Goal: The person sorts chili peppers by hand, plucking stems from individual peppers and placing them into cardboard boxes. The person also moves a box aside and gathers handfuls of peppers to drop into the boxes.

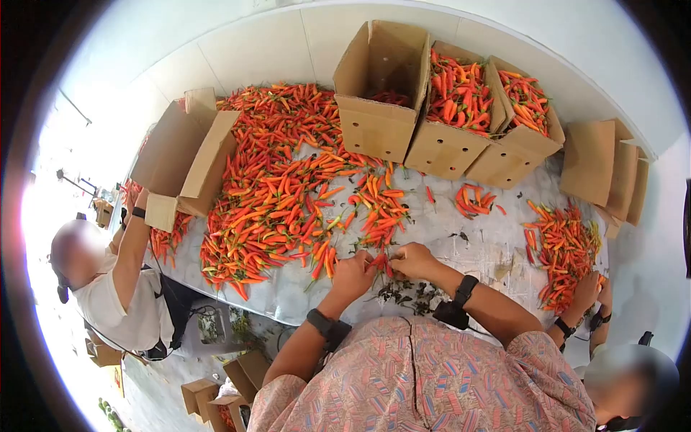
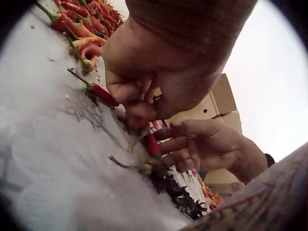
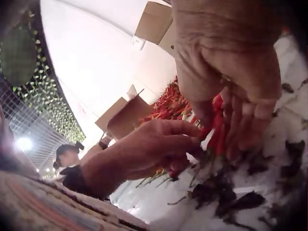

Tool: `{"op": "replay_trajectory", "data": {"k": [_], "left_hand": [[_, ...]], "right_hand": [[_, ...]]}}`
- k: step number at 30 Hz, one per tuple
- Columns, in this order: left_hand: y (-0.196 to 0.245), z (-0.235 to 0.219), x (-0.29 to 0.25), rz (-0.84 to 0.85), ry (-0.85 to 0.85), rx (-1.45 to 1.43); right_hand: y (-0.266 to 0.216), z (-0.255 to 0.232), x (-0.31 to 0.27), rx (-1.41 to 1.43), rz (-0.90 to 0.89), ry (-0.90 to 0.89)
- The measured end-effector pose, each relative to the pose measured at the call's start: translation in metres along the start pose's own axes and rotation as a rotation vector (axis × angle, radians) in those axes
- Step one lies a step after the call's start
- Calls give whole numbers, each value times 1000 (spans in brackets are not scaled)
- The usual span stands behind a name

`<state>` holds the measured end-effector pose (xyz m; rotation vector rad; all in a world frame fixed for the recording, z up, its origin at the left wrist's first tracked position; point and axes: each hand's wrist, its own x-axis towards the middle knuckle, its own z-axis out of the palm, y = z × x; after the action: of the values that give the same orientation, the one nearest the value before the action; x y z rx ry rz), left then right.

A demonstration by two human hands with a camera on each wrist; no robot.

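My left hand (image 1: 353, 279) pinches a red chili at its fingertips, close to the table's near edge; in the left wrist view the left hand (image 2: 163, 62) has curled fingers that partly cover it. Facing it, my right hand (image 1: 419, 262) holds red chilies between thumb and fingers, seen under the right hand (image 3: 231, 72) as red chilies (image 3: 219, 127) pointing down. The two hands are a small gap apart. A single red chili (image 2: 103, 95) with a green stem lies beside the left hand. Dark stem scraps (image 1: 407, 297) lie just below the hands.
A large chili heap (image 1: 273, 209) covers the table's left and middle. Cardboard boxes (image 1: 374, 129) line the back, several with chilies. A small chili group (image 1: 471, 201) lies right of centre. One person works at a left box (image 1: 169, 155), another at a right heap (image 1: 565, 248).
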<state>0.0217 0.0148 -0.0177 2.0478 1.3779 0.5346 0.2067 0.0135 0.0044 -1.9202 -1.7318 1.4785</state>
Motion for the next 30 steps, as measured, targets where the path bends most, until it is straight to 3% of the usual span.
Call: {"op": "replay_trajectory", "data": {"k": [1, 3, 4, 6, 9, 12, 19, 21, 25, 27, 30], "left_hand": [[0, 2, 1, 9, -1, 3], [1, 5, 4, 12, -26, -112], [3, 4, 5, 16, -25, -110], [7, 2, 7, -156, -110, -279], [3, 7, 11, -125, -99, -476], [6, 1, 13, -151, -164, -587], [18, -7, 15, -123, -187, -643], [23, -9, 16, -165, -206, -789], [16, -2, 20, -214, -268, -882], [18, -4, 21, -239, -255, -870], [26, -6, 22, -189, -211, -852]], "right_hand": [[1, 3, -1, 3, -1, 9], [2, 7, -1, 434, 97, -51], [6, 9, 2, 435, 94, -47], [9, 10, 8, 606, 98, -121], [7, 9, 4, 780, 71, -99], [3, 7, -3, 855, -1, -8], [9, -5, -5, 714, -104, -53], [16, -3, -2, 762, -181, -46], [16, -13, -15, 841, -113, -56], [18, -17, -19, 1104, -90, -91], [23, -17, -18, 1138, -103, -67]]}}
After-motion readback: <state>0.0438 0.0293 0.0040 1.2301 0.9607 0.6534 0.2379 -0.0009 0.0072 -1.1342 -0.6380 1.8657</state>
